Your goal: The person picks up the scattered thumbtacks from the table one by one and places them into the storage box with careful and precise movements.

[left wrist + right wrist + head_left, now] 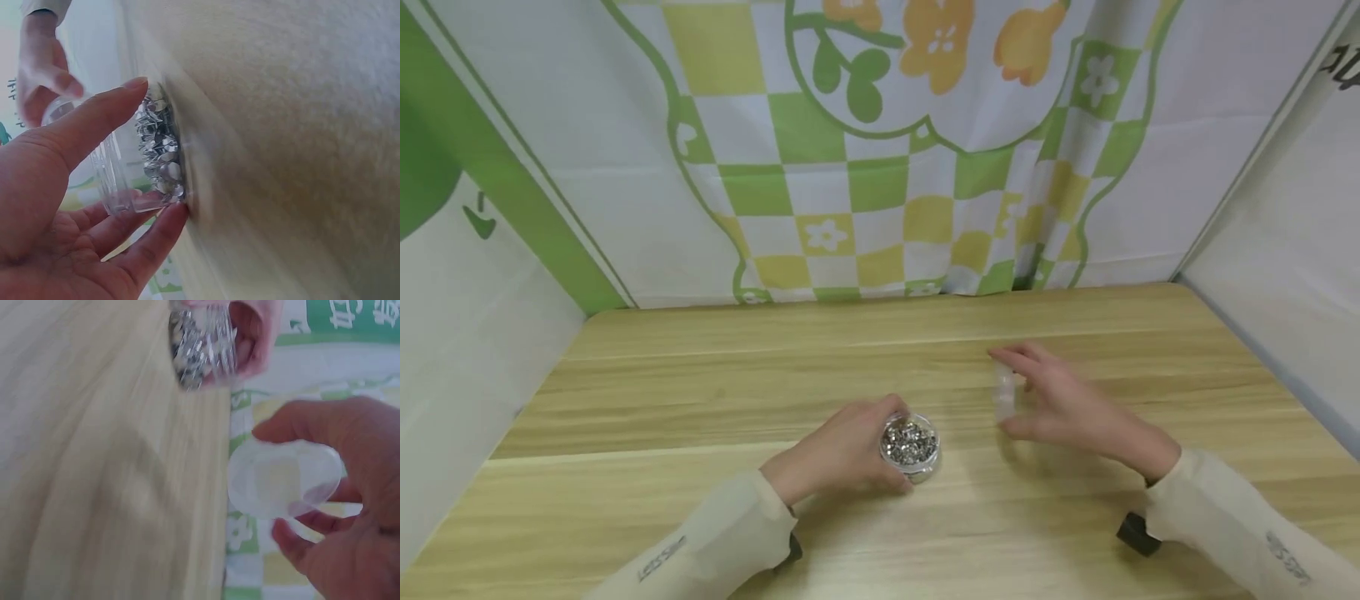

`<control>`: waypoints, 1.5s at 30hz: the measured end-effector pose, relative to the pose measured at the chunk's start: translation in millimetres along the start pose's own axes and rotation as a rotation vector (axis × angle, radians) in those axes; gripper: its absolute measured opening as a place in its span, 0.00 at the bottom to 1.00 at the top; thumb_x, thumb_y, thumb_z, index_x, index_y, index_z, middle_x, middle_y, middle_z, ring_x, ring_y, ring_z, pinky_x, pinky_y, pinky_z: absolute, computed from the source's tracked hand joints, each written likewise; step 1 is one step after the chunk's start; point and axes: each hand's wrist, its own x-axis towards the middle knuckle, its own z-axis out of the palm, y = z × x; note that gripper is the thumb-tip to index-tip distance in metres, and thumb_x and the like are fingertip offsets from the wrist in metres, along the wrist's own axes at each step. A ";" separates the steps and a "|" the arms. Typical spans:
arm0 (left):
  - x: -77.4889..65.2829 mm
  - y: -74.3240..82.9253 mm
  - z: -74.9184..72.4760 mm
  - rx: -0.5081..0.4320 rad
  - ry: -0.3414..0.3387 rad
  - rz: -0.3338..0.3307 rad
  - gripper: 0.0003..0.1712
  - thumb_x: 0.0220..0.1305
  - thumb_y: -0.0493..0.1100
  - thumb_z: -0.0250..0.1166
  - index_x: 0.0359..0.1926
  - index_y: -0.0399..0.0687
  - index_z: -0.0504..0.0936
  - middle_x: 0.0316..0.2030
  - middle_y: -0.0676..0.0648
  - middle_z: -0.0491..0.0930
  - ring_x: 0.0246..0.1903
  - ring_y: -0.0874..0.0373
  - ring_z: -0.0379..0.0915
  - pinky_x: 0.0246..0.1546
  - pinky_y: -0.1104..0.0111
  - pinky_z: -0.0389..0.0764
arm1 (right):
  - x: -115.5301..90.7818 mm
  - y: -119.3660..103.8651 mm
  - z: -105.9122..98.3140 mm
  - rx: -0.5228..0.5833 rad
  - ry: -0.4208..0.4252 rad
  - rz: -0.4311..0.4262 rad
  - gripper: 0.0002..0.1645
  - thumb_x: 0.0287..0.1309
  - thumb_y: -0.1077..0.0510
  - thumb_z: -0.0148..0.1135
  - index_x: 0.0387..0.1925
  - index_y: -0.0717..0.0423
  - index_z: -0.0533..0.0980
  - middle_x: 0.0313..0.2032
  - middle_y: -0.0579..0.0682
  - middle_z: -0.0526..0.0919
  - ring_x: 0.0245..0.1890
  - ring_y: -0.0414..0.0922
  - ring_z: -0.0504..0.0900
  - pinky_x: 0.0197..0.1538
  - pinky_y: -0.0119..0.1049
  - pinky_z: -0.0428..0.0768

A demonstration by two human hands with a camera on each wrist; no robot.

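My left hand grips a small round clear jar from its left side, thumb on one side and fingers on the other. Inside the jar lie many shiny silver thumbtacks, heaped in its lower part, and its top is uncovered. The jar's base is right at the tabletop in the left wrist view. To the right of the jar, my right hand holds a round translucent lid on edge between thumb and fingers, raised over the table and apart from the jar.
Both hands work over a light wood-grain table. A green, white and yellow checkered cloth hangs behind its back edge. White panels stand at both sides. A black wrist device shows under the right sleeve.
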 end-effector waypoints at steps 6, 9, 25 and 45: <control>5.4 -2.1 3.2 -0.022 0.021 0.018 0.44 0.33 0.53 0.81 0.53 0.43 0.73 0.48 0.42 0.83 0.48 0.47 0.77 0.53 0.52 0.80 | 12.8 -23.4 6.7 0.050 -0.111 -0.159 0.48 0.38 0.62 0.76 0.63 0.62 0.64 0.56 0.60 0.74 0.44 0.50 0.80 0.43 0.47 0.87; 8.1 -2.4 5.0 -0.041 0.025 0.021 0.43 0.33 0.53 0.81 0.52 0.43 0.73 0.45 0.44 0.83 0.44 0.51 0.77 0.50 0.55 0.82 | 18.7 -34.9 11.9 -0.005 -0.149 -0.259 0.46 0.41 0.58 0.76 0.61 0.65 0.65 0.56 0.62 0.76 0.50 0.53 0.78 0.48 0.50 0.85; 10.5 2.0 12.8 -0.104 0.032 -0.017 0.46 0.37 0.52 0.79 0.56 0.44 0.67 0.49 0.42 0.80 0.46 0.53 0.77 0.47 0.59 0.84 | 33.2 -57.4 33.1 -0.149 -0.330 -0.348 0.40 0.51 0.52 0.70 0.62 0.68 0.69 0.61 0.64 0.75 0.52 0.51 0.73 0.50 0.45 0.85; 8.6 0.6 11.9 -0.084 0.041 0.003 0.44 0.39 0.53 0.78 0.54 0.44 0.67 0.48 0.42 0.80 0.47 0.51 0.75 0.47 0.57 0.83 | 38.0 -61.4 34.9 -0.178 -0.390 -0.359 0.40 0.51 0.54 0.69 0.63 0.67 0.67 0.62 0.67 0.72 0.51 0.56 0.75 0.58 0.54 0.79</control>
